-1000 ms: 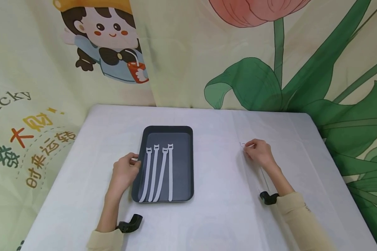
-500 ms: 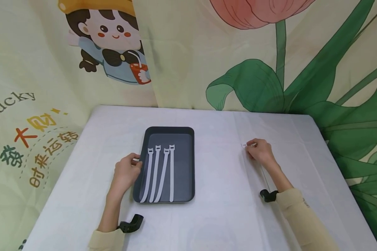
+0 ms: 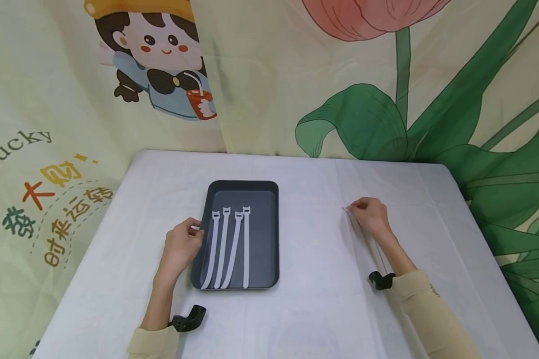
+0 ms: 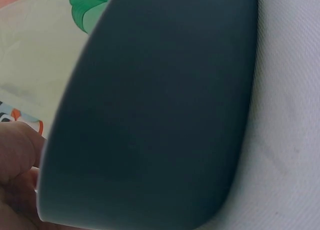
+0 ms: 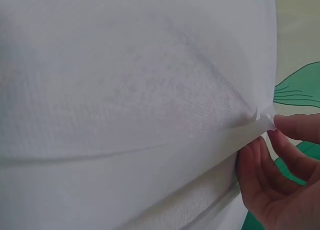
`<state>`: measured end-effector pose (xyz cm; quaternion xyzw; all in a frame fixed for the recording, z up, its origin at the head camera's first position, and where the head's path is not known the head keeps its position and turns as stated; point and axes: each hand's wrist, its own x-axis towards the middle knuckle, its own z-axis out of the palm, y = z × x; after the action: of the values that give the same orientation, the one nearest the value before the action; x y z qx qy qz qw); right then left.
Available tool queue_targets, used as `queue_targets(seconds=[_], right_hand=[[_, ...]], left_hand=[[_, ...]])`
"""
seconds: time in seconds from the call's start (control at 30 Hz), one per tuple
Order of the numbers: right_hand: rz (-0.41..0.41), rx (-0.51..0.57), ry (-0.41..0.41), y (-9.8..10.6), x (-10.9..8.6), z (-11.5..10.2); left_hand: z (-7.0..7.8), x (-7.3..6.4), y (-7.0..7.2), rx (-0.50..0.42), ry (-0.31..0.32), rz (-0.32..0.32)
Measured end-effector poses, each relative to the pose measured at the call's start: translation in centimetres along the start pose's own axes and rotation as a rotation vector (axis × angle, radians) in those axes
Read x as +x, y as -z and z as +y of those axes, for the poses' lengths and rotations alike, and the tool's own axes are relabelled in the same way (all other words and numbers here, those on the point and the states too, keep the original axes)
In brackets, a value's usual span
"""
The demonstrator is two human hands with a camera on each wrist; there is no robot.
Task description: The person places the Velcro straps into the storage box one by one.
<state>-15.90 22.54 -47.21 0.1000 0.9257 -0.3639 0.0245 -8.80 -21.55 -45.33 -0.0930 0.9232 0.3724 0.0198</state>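
Note:
My left hand (image 3: 180, 249) holds the left rim of a dark grey tray (image 3: 264, 239); in the left wrist view the tray's side wall (image 4: 150, 109) covers most of the picture and hides part of the fingers. Several white cable ties (image 3: 246, 254) with slotted heads lie side by side lengthwise in the tray. Over the right part of the table, my right hand (image 3: 370, 218) pinches one end of another white cable tie (image 5: 200, 157) between thumb and forefinger. Its strap runs back toward the wrist, pale against the cloth.
A white cloth (image 3: 314, 279) with faint creases covers the table. Behind stands a printed backdrop (image 3: 260, 75) with a cartoon figure, a tulip and leaves. A black wrist camera (image 3: 188, 319) sits on the left wrist, another black camera (image 3: 381, 280) on the right.
The right hand has turned the cable tie's end slightly, so its slotted head shows less. The left hand and the tray keep their places; the whole view has shifted a little.

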Motion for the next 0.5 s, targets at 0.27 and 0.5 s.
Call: queue_targets(seconds=[0.27,0.5], right_hand=[[0.021,0.011,0.020,0.2,-0.2,-0.5],[-0.006,0.054,0.042,0.4,-0.3,-1.6]], left_hand=[[0.0,0.1,0.0,0.004,0.000,0.003],[-0.1,0.2,0.0,0.005,0.002,-0.001]])
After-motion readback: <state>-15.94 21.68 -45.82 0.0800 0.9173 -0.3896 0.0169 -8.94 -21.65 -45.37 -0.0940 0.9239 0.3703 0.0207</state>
